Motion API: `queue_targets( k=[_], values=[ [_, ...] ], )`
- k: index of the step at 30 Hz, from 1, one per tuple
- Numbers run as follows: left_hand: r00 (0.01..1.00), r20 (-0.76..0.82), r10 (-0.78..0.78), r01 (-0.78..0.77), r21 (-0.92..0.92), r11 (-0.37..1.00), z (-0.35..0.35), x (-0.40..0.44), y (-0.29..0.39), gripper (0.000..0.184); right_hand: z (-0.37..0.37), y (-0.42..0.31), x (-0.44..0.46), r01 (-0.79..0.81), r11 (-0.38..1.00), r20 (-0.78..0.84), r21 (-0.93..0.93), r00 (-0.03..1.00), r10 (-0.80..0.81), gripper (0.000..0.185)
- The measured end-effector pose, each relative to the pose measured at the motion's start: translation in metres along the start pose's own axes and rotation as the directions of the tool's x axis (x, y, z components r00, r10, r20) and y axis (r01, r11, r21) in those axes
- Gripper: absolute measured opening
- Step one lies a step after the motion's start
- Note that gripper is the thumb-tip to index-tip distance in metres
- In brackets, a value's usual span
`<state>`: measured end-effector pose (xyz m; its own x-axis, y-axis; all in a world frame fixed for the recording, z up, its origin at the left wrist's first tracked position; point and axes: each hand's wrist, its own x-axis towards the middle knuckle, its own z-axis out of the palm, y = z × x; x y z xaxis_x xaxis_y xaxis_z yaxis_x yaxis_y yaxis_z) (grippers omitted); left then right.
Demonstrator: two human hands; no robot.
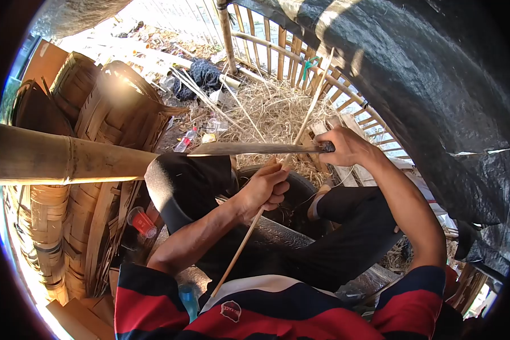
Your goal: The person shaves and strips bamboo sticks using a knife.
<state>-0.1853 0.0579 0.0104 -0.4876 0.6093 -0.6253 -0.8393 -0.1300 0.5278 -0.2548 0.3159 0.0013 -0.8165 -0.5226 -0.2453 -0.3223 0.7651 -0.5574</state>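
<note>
My left hand (263, 191) is wrapped round a long thin bamboo strip (238, 252), which runs slantwise from my chest up past the knees. My right hand (344, 146) grips the dark handle end of a long machete-like blade (246, 148). The blade lies nearly level, pointing left, and crosses the strip just above my left hand. Its left end is near my left knee (178, 175). Whether the edge touches the strip cannot be made out.
A thick bamboo pole (68, 153) reaches in from the left, before stacked woven bamboo (116, 107). A red cup (141, 222) lies below it. Shavings (260, 107) cover the ground ahead, by a slatted fence (283, 54). A dark tarp (425, 85) hangs at right.
</note>
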Motion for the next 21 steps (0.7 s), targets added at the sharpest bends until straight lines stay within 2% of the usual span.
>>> queue_targets(
  k=[3, 4, 6, 8, 10, 12, 13, 16, 17, 18, 20, 21],
  values=[
    [0.999, 0.034, -0.03, 0.032, -0.034, 0.999, -0.001, 0.002, 0.001, 0.019, -0.012, 0.015, 0.009, 0.054, 0.998, 0.047, 0.019, 0.997, -0.055, 0.027],
    [0.998, 0.04, -0.041, 0.043, -0.051, 0.998, -0.003, 0.002, 0.002, 0.017, -0.018, 0.023, 0.013, -0.026, 0.997, 0.106, -0.071, 0.994, 0.034, 0.028],
    [0.997, 0.037, -0.072, 0.075, -0.089, 0.993, -0.003, 0.001, 0.004, 0.015, -0.03, 0.033, 0.009, -0.024, 0.993, -0.015, -0.114, 1.0, 0.023, 0.028],
    [0.994, 0.029, -0.102, 0.105, -0.129, 0.986, -0.004, 0.0, 0.004, 0.013, -0.025, 0.066, 0.012, -0.217, 0.973, -0.02, -0.077, 0.976, 0.216, 0.032],
    [0.992, 0.086, -0.095, 0.097, -0.022, 0.995, -0.003, 0.001, 0.0, 0.013, -0.031, 0.064, 0.009, -0.351, 0.93, -0.044, 0.111, 0.933, 0.358, 0.037],
    [0.99, 0.097, -0.105, 0.108, -0.02, 0.994, 0.0, 0.001, 0.0, 0.015, -0.017, 0.08, 0.008, -0.314, 0.948, -0.394, 0.051, 0.866, 0.308, 0.042],
    [0.99, 0.084, -0.113, 0.112, 0.008, 0.994, 0.002, 0.002, 0.0, 0.015, -0.02, 0.083, 0.007, -0.387, 0.92, -0.341, 0.065, 0.857, 0.385, 0.046],
    [0.988, 0.075, -0.138, 0.134, 0.054, 0.99, 0.005, 0.006, -0.005, 0.017, -0.032, 0.073, 0.001, -0.454, 0.89, -0.242, 0.048, 0.859, 0.451, 0.045],
    [0.986, 0.074, -0.152, 0.146, 0.073, 0.987, 0.005, 0.007, -0.006, 0.018, -0.028, 0.074, 0.0, -0.46, 0.879, -0.233, 0.126, 0.848, 0.476, 0.043],
    [0.985, 0.077, -0.156, 0.15, 0.076, 0.986, 0.005, 0.009, -0.008, 0.018, -0.023, 0.082, 0.001, -0.464, 0.876, -0.233, 0.128, 0.845, 0.481, 0.043],
    [0.99, 0.016, -0.137, 0.131, 0.194, 0.972, 0.005, 0.011, -0.014, 0.023, -0.015, 0.102, 0.005, -0.338, 0.94, -0.303, 0.038, 0.893, 0.333, 0.037],
    [0.99, 0.018, -0.139, 0.133, 0.194, 0.972, 0.006, 0.013, -0.018, 0.023, -0.019, 0.094, 0.004, -0.34, 0.94, -0.302, 0.038, 0.892, 0.335, 0.037]
  ],
)
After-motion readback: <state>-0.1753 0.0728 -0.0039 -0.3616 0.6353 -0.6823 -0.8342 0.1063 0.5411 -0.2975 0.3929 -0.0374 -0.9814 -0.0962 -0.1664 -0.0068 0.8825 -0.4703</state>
